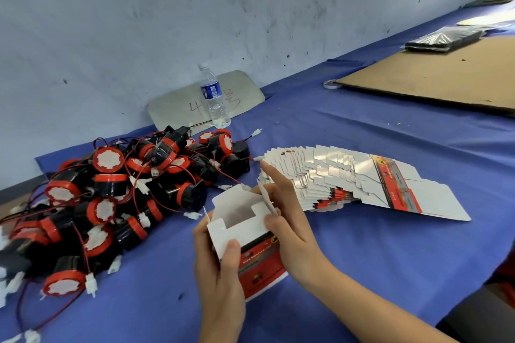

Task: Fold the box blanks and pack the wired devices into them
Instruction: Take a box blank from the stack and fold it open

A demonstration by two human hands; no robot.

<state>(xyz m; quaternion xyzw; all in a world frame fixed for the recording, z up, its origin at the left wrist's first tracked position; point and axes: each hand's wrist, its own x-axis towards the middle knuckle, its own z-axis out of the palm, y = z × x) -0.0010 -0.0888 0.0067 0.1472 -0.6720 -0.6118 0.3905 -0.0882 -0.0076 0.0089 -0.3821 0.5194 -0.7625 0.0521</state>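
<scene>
Box [245, 231] held up over the bench [362, 259], frame centre-low: white card inside, red/black/grey printed outside, top end open with flaps up, one flap with a rectangular notch. Print on the side too blurred to read.
Left hand [220, 281] grips it from below, fingers wrapped behind, thumb clamped on the front white panel. Right hand [289, 220] at 3 o'clock of the box, fingers curled onto its right wall and side flap, index raised toward 12.
Box blanks [348, 181] fanned flat on the blue cloth at 2 o'clock, just beyond the right hand: white backs up, red/grey printed strip showing on the last ones, text illegible.
Wired devices [117, 198] piled at 9–10 o'clock: black cylinders, red rims, white round faces, red/black leads with white plug connectors.
Water bottle [213, 97] at 12, blue label unreadable, standing before a grey board [178, 106] with red handwriting, "4" legible.
Brown cardboard sheet [446, 78] at 2 o'clock, far.
</scene>
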